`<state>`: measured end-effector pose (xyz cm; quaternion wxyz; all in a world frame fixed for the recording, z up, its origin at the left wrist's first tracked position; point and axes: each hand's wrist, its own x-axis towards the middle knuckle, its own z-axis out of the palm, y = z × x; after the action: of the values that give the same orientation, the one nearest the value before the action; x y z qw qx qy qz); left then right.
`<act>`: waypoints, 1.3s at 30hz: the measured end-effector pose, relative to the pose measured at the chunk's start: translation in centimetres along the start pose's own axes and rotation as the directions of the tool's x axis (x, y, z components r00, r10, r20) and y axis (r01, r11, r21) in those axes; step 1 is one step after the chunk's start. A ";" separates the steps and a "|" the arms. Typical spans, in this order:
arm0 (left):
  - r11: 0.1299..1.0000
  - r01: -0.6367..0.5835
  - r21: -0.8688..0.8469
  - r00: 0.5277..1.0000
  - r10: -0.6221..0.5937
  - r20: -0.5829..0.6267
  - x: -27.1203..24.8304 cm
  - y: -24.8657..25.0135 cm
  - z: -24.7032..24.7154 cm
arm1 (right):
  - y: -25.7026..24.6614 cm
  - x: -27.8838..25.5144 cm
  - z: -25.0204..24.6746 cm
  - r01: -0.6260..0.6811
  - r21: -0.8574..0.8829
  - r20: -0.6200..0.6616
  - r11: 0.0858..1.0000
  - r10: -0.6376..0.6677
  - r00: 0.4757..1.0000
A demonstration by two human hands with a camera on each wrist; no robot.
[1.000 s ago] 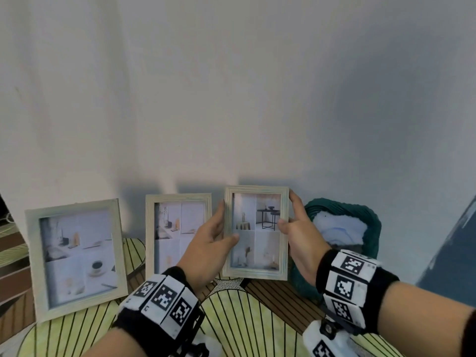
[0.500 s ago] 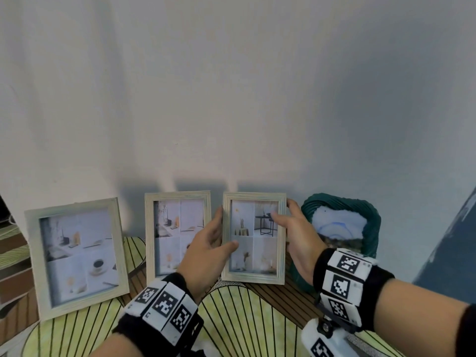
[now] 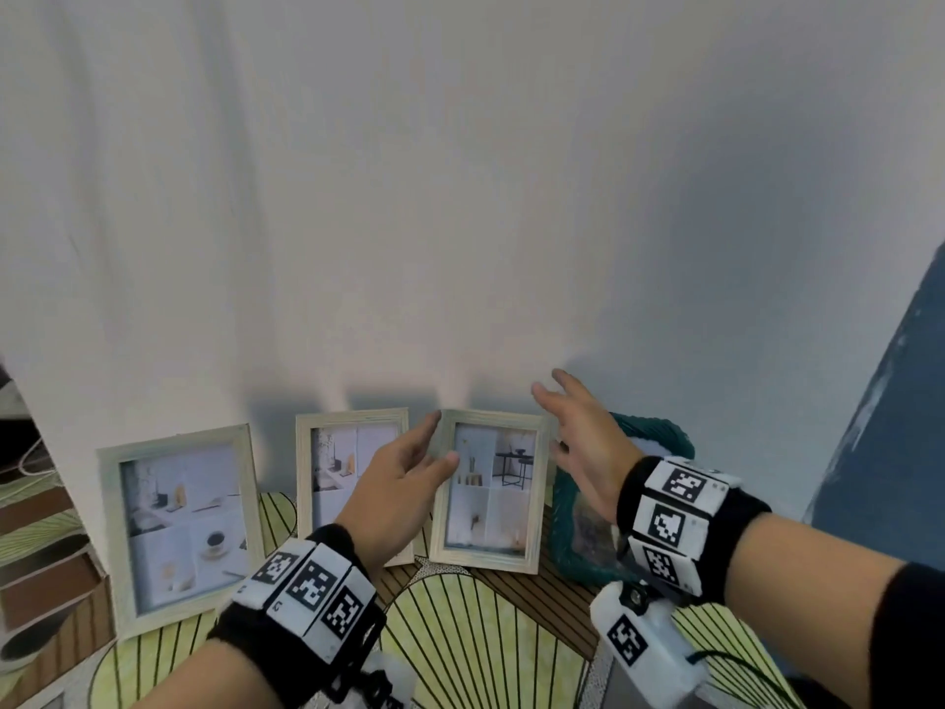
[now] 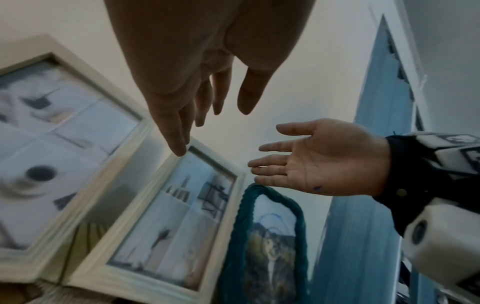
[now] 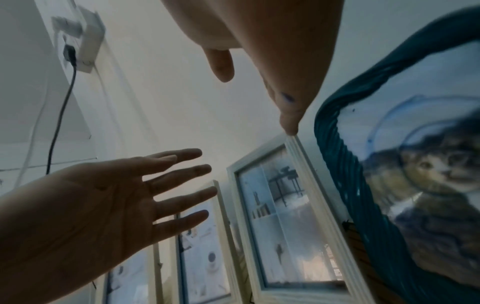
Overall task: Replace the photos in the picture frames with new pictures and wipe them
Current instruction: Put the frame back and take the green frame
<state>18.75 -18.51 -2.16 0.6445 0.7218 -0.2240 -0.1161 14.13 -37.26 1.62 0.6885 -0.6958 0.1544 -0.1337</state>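
Three pale wooden picture frames stand in a row against the white wall: a large one (image 3: 179, 524), a middle one (image 3: 337, 468) and a right one (image 3: 491, 493) (image 4: 176, 226) (image 5: 285, 216). A teal frame (image 3: 562, 534) (image 5: 415, 174) with a cat picture stands just right of them. My left hand (image 3: 434, 442) (image 4: 197, 115) is open beside the right frame's left edge. My right hand (image 3: 555, 417) (image 5: 259, 82) is open by its top right corner. Both hands hold nothing. Whether a fingertip still touches the frame, I cannot tell.
The frames stand on a table cloth (image 3: 460, 631) with a green fan pattern. A blue panel (image 3: 895, 427) rises at the right. A wall socket (image 5: 78, 41) with a dark cable is up on the left. Dark clutter (image 3: 30, 555) lies at the table's left edge.
Both hands held the right frame by its sides and have let go. The fingers have straightened and spread away, and the frame now stands alone against the wall.
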 end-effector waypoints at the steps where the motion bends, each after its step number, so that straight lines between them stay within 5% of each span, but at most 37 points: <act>1: 1.000 -0.017 0.010 1.000 0.017 0.002 -0.4 0.7 0.2 | -0.7 -0.6 -0.3 -0.014 -0.001 0.006 1.000 0.014 1.000; 7: 0.985 -0.132 0.113 0.990 0.137 -0.037 -2.8 2.7 4.2 | -2.4 -4.9 -4.3 -0.017 -0.055 0.065 0.998 0.021 0.998; 11: 0.947 -0.216 0.239 0.974 0.226 -0.015 -2.7 2.4 7.4 | -1.7 -6.9 -8.7 0.051 -0.266 -0.054 0.963 -0.067 0.996; 16: 0.945 -0.154 0.289 0.987 0.135 0.083 -0.3 2.5 10.7 | 0.1 -7.8 -13.7 -0.015 -0.426 -0.222 0.904 -0.088 0.971; 22: 0.872 -0.235 0.430 0.967 0.255 0.013 2.5 3.3 12.5 | 3.3 -6.4 -15.9 -0.166 -0.304 -0.277 0.938 0.080 0.957; 27: 0.818 -0.169 0.550 0.986 0.146 0.086 3.7 2.8 13.2 | 4.8 -5.0 -15.4 -0.215 -0.139 -0.224 0.967 0.181 0.958; 39: 0.795 -0.138 0.591 0.990 0.088 0.113 4.9 2.0 14.4 | 8.0 -2.6 -14.8 -0.137 -0.042 -0.065 0.990 0.134 0.989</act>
<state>16.10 -33.61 -1.65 0.3809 0.8680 -0.3172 -0.0295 5.64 -49.80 -6.08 0.6748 -0.6949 0.2256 -0.1045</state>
